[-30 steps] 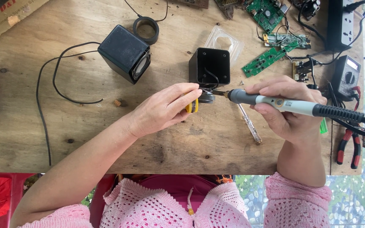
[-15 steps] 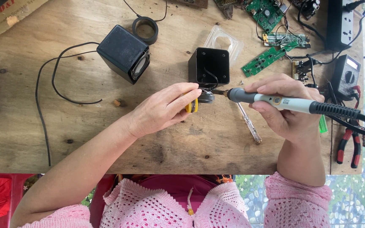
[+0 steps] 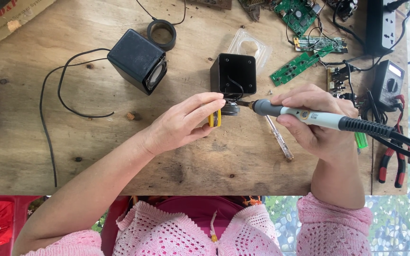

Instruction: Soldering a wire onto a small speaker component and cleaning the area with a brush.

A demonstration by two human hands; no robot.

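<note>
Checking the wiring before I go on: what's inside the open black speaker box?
Inside the open black speaker box a thin black wire loops down and out toward the speaker driver held by the left hand. The rest is dark; the wire's far end cannot be seen.

The left hand (image 3: pixel 181 124) lies just left of the open black box (image 3: pixel 233 75), its near face, fingers stretched and pinched together toward it. The right hand (image 3: pixel 316 124) sits right of that box, fingers curled closed, forearm running back toward the body.
</note>
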